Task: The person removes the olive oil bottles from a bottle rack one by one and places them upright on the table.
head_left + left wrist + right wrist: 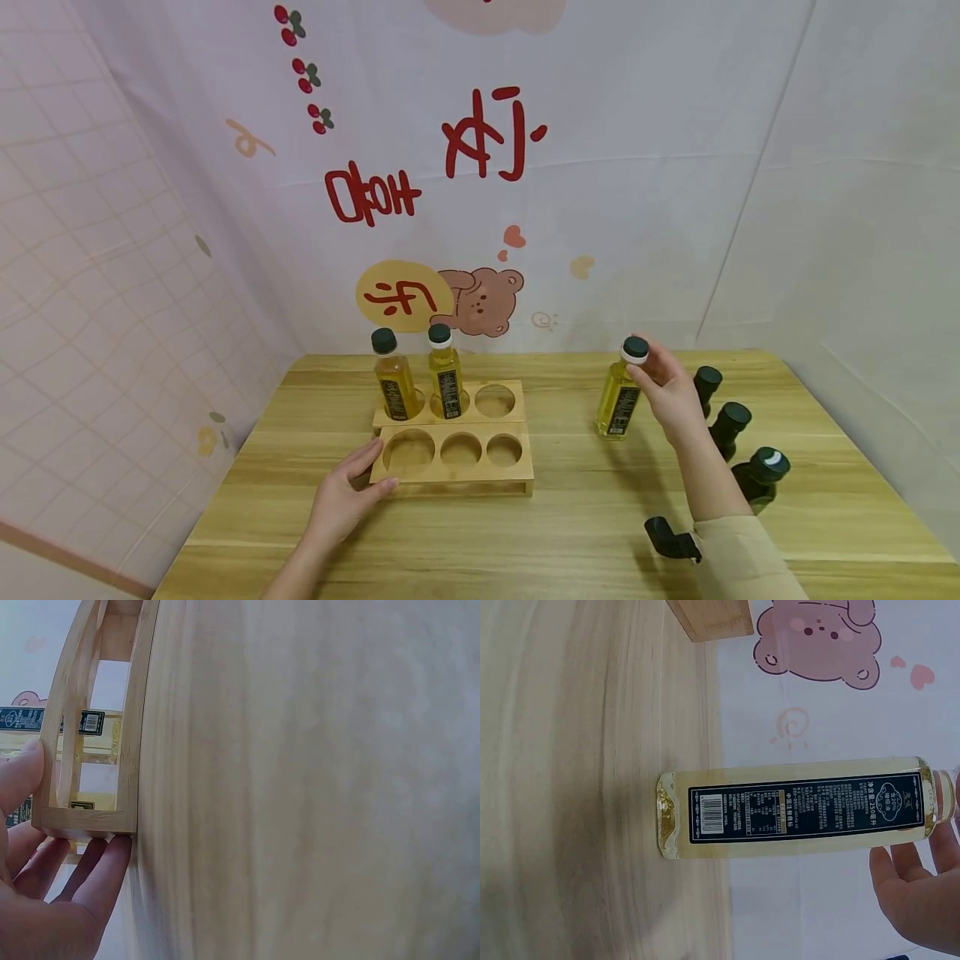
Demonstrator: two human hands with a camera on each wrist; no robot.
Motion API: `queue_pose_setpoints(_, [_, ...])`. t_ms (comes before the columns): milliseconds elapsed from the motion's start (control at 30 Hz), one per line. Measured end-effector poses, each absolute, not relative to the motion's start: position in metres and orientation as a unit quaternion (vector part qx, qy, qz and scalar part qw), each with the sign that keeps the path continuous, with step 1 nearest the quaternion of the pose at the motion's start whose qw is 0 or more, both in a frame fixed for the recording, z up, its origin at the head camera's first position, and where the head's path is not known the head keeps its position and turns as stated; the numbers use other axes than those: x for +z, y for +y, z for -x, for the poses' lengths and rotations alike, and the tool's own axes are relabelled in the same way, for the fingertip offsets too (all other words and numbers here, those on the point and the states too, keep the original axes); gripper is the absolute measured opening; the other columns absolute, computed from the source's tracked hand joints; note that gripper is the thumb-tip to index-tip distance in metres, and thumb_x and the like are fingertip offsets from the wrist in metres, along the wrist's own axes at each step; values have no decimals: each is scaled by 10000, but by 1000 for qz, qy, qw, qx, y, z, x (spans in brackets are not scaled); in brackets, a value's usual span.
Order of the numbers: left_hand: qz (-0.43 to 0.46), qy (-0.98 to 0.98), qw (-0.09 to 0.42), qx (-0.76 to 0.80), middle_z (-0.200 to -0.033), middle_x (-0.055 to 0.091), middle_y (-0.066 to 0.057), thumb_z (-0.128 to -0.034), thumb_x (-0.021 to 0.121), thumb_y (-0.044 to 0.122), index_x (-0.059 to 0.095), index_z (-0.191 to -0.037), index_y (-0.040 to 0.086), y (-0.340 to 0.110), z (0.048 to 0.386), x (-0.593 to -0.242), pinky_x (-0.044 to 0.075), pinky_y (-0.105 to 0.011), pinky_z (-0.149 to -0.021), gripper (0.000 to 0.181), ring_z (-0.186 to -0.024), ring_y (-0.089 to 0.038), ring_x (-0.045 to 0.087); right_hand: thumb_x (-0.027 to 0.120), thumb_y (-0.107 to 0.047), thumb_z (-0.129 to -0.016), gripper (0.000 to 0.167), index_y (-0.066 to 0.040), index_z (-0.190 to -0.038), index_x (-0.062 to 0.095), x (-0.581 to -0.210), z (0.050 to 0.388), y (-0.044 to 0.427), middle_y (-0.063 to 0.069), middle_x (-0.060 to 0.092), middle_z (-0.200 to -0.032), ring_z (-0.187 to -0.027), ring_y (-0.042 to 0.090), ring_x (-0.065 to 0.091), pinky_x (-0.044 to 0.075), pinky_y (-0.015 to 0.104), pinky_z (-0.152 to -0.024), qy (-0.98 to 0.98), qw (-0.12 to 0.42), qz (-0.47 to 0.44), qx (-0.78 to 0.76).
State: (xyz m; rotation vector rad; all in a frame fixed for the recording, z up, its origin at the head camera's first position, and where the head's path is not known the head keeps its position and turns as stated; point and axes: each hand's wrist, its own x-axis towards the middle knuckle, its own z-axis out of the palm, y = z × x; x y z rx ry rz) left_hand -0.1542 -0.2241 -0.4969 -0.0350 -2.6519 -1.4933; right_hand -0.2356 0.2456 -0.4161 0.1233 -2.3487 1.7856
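A two-tier wooden rack [457, 482] with round holes stands left of the middle of the table. Two oil bottles with dark green caps, a left one [396, 385] and a right one [447, 379], stand in its back row. My left hand [341, 498] grips the rack's left end, thumb on the front tier and fingers along the side, as the left wrist view shows. With my right hand [667, 387] I hold another oil bottle [795, 810] by its neck, slightly tilted, to the right of the rack. Its black label faces the right wrist camera.
Several dark bottles stand at the right: a back one [707, 385], a middle one [729, 427] and a front one [762, 477]. A black angled piece [671, 542] juts out by my right sleeve [742, 554]. Behind the wooden table [585, 533] hangs a printed white cloth [637, 183].
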Motion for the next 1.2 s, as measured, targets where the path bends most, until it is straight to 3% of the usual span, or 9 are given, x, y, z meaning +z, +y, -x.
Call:
queue_pose_setpoints(233, [10, -870, 47, -491, -1486, 477, -92, -805, 844, 279, 537, -1419, 57, -224, 155, -498, 333, -464, -1113, 721, -1398, -320, 376, 585, -189, -1022, 584, -96, -1547, 347, -417, 236, 245, 241, 475, -1438, -1316, 377, 427, 329, 591, -1083, -795, 101, -30, 597])
queue_pose_setpoints(500, [11, -870, 49, -491, -1484, 479, -91, -804, 845, 277, 539, -1418, 55, -224, 155, -498, 317, -486, -1122, 721, -1399, -324, 373, 599, -284, -1011, 620, -96, -1546, 349, -419, 236, 248, 242, 468, -1449, -1329, 384, 427, 341, 573, -1088, -799, 96, -34, 592])
queue_pose_setpoints(600, [11, -870, 49, -490, -1483, 482, -88, -803, 846, 277, 541, -1418, 59, -224, 155, -498, 326, -486, -1117, 720, -1397, -322, 377, 597, -319, -1008, 646, -116, -1559, 327, -419, 234, 250, 224, 454, -1471, -1339, 374, 423, 372, 510, -1087, -801, 95, -39, 590])
queue_pose_setpoints(800, [11, -870, 51, -490, -1482, 483, -86, -801, 848, 273, 543, -1419, 67, -224, 156, -499, 349, -477, -1102, 719, -1393, -318, 384, 583, -368, -1007, 645, -129, -1555, 340, -416, 222, 252, 188, 461, -1480, -1340, 356, 439, 432, 171, -956, -813, 130, -23, 568])
queue_pose_setpoints(933, [15, -869, 54, -491, -1482, 482, -91, -802, 847, 257, 542, -1417, 58, -224, 156, -499, 378, -449, -1083, 715, -1387, -312, 394, 586, -394, -1000, 628, -143, -1537, 377, -412, 212, 251, 152, 504, -1448, -1308, 321, 474, 425, 189, -946, -822, 161, 0, 546])
queue_pose_setpoints(1100, [13, -870, 54, -491, -1483, 479, -97, -802, 848, 228, 539, -1413, 46, -224, 155, -499, 399, -331, -1052, 708, -1382, -296, 405, 611, -367, -994, 575, -173, -1506, 438, -408, 202, 250, 113, 564, -1389, -1263, 297, 522, 436, 168, -901, -833, 200, 8, 515])
queue_pose_setpoints(1200, [8, -872, 52, -487, -1482, 483, -83, -801, 849, 230, 542, -1413, 53, -224, 155, -498, 366, -349, -1075, 708, -1387, -292, 398, 626, -321, -993, 534, -175, -1484, 475, -408, 198, 250, 116, 588, -1357, -1242, 298, 540, 430, 170, -920, -838, 225, 2, 498])
